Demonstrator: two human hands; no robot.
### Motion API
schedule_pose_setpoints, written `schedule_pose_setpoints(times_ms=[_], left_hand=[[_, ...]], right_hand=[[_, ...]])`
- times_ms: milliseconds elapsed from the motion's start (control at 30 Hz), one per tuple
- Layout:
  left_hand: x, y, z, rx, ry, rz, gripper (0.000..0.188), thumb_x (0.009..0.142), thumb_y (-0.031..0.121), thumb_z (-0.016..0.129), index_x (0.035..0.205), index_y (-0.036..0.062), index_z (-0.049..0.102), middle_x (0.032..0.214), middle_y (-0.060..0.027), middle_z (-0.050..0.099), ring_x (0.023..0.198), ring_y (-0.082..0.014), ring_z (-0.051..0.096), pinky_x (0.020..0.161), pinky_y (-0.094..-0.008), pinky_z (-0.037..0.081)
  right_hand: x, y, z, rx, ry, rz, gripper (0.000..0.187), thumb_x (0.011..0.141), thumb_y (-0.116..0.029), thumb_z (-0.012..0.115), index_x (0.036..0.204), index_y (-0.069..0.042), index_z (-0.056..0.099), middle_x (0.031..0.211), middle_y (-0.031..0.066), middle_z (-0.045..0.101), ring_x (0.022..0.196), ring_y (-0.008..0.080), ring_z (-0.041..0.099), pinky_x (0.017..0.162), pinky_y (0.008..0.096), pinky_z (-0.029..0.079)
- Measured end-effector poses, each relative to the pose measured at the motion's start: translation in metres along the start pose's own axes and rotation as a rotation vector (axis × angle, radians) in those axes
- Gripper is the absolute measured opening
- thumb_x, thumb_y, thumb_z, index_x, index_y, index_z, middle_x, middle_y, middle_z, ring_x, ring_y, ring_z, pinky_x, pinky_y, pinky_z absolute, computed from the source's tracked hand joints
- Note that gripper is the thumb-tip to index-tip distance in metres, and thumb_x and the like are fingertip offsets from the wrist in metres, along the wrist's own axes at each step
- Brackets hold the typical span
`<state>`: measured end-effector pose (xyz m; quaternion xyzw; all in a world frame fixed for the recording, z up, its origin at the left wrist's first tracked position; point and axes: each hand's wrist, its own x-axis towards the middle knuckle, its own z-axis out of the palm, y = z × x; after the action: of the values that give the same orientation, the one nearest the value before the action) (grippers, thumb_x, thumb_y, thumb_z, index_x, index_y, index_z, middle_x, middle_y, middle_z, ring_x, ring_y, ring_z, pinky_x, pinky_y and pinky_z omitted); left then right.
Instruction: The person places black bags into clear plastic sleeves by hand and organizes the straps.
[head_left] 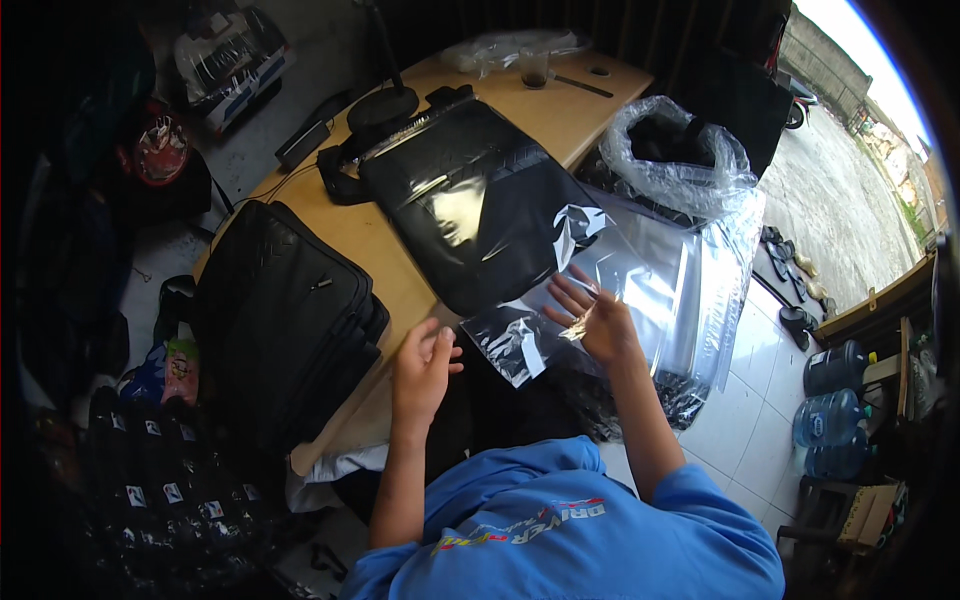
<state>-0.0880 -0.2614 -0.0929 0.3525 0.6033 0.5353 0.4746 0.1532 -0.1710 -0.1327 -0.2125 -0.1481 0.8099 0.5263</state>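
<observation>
A flat black bag (470,200) lies on the table inside a clear plastic sleeve (515,340), whose loose end hangs over the table's near edge. My right hand (603,322) is at this loose end with its fingers spread and the palm up; the shiny film lies against the fingers, and I cannot tell whether they are inside it or behind it. Just left of the sleeve's near corner, my left hand (422,372) is held with thumb and fingers apart, nothing between them. Beside it, several black bags (285,310) are stacked at the table's left.
To the right sit a pile of clear plastic sleeves (650,265) and an open plastic bag (735,165) with black contents. The table (430,80) also bears a lamp base (385,107) and a glass (534,70). Water jugs (830,420) stand at the far right, wrapped black items (170,480) at lower left.
</observation>
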Motion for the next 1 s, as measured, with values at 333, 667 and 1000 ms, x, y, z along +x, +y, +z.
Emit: schedule_pose_setpoints(times_ms=[333,667,1000], left_hand=[[0.017,-0.013,0.023,-0.399,-0.078,-0.111,0.014,0.089,0.016,0.061,0.097,0.0043,0.060,0.088,-0.0076,0.065,0.076,-0.0156,0.065,0.065,-0.0258,0.051],[0.017,-0.003,0.015,-0.524,-0.122,-0.169,0.024,0.088,0.020,0.063,0.104,0.0032,0.056,0.099,-0.0070,0.062,0.082,-0.0160,0.063,0.068,-0.0263,0.050],[0.040,0.001,0.058,-0.558,-0.039,-0.026,0.013,0.088,0.016,0.061,0.095,0.0048,0.058,0.088,-0.0051,0.062,0.074,-0.0160,0.063,0.063,-0.0286,0.052]], right_hand=[[0.002,-0.078,-0.027,-0.816,0.721,-0.683,0.057,0.082,-0.050,0.062,0.105,0.002,0.056,0.087,0.0082,0.059,0.080,0.0147,0.055,0.065,0.0297,0.042],[0.024,-0.092,-0.049,-0.639,0.294,-0.122,0.028,0.084,-0.012,0.064,0.110,-0.002,0.058,0.087,0.0018,0.062,0.071,0.0083,0.057,0.068,0.0243,0.048],[0.069,-0.077,-0.112,-1.046,0.405,-0.304,0.038,0.088,-0.031,0.058,0.115,-0.004,0.058,0.106,0.0071,0.062,0.101,0.0200,0.057,0.084,0.0330,0.045]])
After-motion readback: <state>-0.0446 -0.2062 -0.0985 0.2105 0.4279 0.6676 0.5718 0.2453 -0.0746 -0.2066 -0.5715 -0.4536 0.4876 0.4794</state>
